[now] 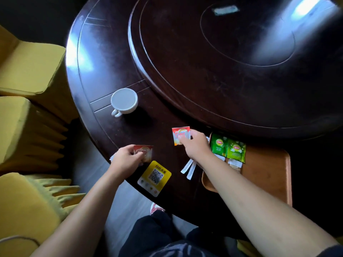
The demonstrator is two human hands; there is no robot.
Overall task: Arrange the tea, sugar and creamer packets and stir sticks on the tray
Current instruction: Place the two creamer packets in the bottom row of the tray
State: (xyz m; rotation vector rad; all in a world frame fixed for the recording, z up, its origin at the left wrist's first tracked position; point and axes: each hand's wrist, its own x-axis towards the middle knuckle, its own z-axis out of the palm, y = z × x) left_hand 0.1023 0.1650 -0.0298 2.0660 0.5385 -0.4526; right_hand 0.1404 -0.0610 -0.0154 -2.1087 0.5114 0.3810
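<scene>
My right hand (194,145) pinches a red and white creamer packet (179,134) just above the dark table, left of the wooden tray (267,169). My left hand (126,158) grips a second red and white creamer packet (146,152) near the table's front edge. Two green tea packets (228,148) lie side by side at the tray's far left corner. Pale packets (234,164) lie below them on the tray, partly hidden by my right forearm. Two white stir sticks (188,168) lie on the table between the tray and a yellow card.
A white cup (124,101) stands on the table to the far left. A yellow QR code card (155,176) lies at the table's front edge. A big round turntable (232,58) fills the table's middle. Yellow covered chairs (27,80) stand on the left.
</scene>
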